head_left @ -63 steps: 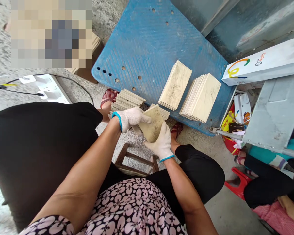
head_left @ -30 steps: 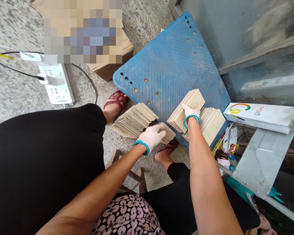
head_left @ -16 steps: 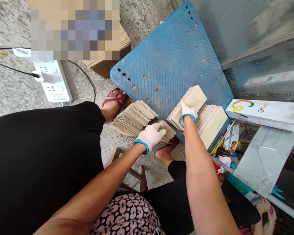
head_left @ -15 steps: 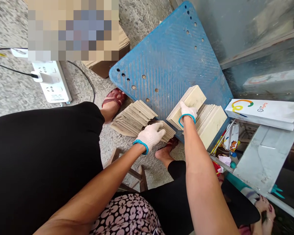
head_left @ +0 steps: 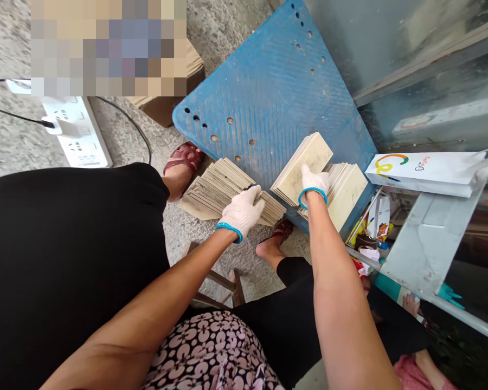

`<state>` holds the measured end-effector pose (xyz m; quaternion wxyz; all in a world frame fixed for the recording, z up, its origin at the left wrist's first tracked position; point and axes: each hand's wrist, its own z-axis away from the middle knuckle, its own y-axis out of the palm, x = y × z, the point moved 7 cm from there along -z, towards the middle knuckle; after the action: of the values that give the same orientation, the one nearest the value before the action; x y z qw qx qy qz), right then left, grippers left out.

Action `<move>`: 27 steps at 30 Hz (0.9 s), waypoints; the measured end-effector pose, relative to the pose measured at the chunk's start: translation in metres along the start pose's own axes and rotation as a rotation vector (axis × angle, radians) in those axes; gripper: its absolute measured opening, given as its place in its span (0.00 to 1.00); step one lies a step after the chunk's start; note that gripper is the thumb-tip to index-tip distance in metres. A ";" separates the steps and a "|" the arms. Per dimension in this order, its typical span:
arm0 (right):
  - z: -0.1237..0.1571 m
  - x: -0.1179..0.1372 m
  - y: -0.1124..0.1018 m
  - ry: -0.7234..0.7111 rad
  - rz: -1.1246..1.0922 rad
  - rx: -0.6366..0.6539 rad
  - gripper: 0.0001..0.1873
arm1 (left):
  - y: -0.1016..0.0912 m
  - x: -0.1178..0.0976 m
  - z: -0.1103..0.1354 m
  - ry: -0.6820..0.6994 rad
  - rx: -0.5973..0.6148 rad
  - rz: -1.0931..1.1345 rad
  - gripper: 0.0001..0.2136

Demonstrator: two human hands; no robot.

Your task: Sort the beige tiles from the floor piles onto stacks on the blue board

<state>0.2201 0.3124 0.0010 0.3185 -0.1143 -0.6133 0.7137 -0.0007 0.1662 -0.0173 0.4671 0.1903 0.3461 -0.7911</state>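
Two blocks of thin cream rectangular boards (head_left: 347, 197) stand on edge on a blue plastic platform (head_left: 264, 92). My right hand (head_left: 315, 183), in a white knit glove with a blue cuff, is closed at the near block; one digit presses on the face of its end board (head_left: 317, 154), the others are partly hidden. Nearer to me, more thin boards (head_left: 222, 181) lean in a fanned row at the platform's edge. My left hand (head_left: 243, 208), gloved alike, curls over these boards, with its fingertips partly out of sight among them.
A white power strip (head_left: 83, 141) with cables lies on the concrete floor to the left. Beyond the platform's left corner is a cardboard box (head_left: 156, 108). At right, a white paper bag (head_left: 423, 173) rests on a metal frame (head_left: 423, 244). A wooden stool (head_left: 228, 287) stands below my arms.
The view has shifted slightly. My left hand's fingers have curled in closer on the fanned boards. My right hand has moved a little lower along the end board's face.
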 end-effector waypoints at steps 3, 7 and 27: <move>0.018 -0.002 -0.022 -0.113 -0.004 0.013 0.27 | 0.002 -0.001 0.008 -0.009 -0.003 -0.080 0.24; 0.072 -0.032 -0.028 -0.205 -0.043 0.054 0.16 | 0.009 0.003 0.019 -0.003 -0.010 -0.187 0.26; 0.189 -0.126 0.073 -0.042 -0.436 0.285 0.13 | 0.039 0.048 0.010 -0.024 0.016 -0.219 0.32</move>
<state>0.1898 0.0820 -0.0546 0.4649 0.0818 -0.5230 0.7097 0.0097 0.1166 -0.0548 0.3805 0.1454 0.3528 -0.8423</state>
